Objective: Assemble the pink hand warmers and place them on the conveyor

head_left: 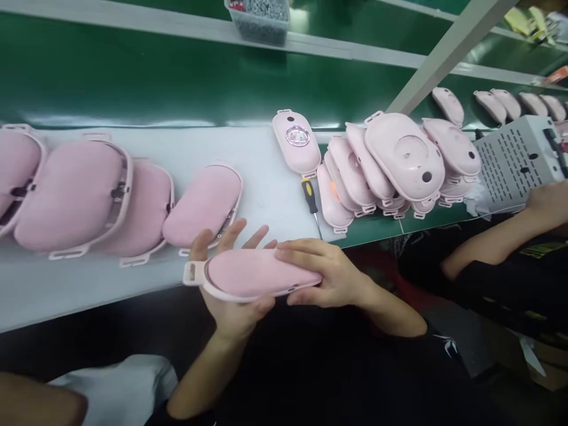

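Both my hands hold a pink oval padded shell (257,272) with a pale rim and a strap loop at its left end. My left hand (233,307) cradles it from below, with the thumb at the near side and the fingers spread behind. Around the right end, my right hand (331,272) is closed, fingers on top and thumb beneath. Just beyond, a similar padded shell (206,207) lies on the white table surface (266,207). A screwdriver (309,195) with a black and yellow handle rests to the right, below a pink shell with an oval emblem (296,142).
More padded shells (73,192) overlap at the left. Several pink hard shells (403,157) are piled at the right, beside a grey perforated metal box (517,163). A clear tub of screws (260,21) sits on the ledge. A co-worker's arm (501,236) reaches in at right.
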### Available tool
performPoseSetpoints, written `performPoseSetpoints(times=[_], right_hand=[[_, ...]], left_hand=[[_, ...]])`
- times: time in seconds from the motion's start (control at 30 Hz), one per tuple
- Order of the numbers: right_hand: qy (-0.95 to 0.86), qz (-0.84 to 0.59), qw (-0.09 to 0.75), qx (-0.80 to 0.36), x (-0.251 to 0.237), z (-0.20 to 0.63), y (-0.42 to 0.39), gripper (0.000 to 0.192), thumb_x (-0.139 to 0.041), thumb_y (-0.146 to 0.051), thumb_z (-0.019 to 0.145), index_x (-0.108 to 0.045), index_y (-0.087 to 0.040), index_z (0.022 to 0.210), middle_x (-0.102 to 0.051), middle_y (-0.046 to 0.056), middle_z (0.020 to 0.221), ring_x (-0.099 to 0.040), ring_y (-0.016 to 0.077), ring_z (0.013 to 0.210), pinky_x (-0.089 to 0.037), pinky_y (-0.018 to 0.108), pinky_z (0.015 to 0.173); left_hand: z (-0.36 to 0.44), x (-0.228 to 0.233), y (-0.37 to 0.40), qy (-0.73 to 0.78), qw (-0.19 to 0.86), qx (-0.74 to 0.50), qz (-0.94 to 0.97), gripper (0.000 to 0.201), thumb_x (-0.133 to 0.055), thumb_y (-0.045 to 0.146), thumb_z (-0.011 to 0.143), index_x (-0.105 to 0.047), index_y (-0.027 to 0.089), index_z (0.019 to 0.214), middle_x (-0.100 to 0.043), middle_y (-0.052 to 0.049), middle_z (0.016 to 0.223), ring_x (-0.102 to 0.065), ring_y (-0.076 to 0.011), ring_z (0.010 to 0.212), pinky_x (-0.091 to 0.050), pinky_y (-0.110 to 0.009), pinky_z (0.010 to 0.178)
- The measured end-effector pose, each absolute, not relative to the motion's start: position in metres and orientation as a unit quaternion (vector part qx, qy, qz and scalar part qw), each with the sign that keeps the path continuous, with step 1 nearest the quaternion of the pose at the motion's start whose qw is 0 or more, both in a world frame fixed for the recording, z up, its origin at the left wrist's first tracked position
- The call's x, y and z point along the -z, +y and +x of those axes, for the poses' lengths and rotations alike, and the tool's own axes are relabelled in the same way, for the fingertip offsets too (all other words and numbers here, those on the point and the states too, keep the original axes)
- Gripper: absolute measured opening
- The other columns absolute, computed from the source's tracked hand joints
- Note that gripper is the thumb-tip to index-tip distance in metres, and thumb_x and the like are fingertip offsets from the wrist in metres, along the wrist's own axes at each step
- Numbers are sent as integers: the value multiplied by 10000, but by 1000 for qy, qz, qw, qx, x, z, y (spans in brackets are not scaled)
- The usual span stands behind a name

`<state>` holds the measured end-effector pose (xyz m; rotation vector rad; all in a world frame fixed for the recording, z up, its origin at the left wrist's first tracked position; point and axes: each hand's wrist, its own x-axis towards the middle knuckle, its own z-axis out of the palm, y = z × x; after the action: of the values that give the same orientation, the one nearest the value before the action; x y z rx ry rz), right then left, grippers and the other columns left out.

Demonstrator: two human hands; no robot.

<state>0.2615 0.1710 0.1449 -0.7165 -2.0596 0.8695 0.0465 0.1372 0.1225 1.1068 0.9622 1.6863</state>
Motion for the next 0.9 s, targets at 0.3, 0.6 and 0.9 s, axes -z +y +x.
performPoseSetpoints(times=[0.3,0.6,0.9], right_hand=[[-793,-373,298,-377,-160,273,183,415,-471,-352,1212,-709,-227,1529,-841,62,1401,-839,173,1224,-679,289,1064],[-922,-297,227,-105,-173,235,176,355,-712,-269,1065,-756,-233,1416,-553,126,1762,-680,329,1404,-678,480,1119],[-927,-210,214,-227,-177,243,186,526,-627,-158,1079,-603,-177,1604,-599,120,1728,-633,208,1551,-606,322,1229]], left_hand=[[44,-91,119,386,478,-667,421,949,-969,650,738,-623,267,1535,-717,-123,1314,-758,-320,1185,-668,-473,1045],[51,-103,127,355,461,-610,538,864,-977,502,831,-588,267,1566,-712,-101,1320,-784,-266,1168,-672,-376,1009],[42,-94,125,378,453,-620,517,860,-983,523,782,-591,249,1496,-675,-84,1241,-739,-258,1099,-645,-404,973]])
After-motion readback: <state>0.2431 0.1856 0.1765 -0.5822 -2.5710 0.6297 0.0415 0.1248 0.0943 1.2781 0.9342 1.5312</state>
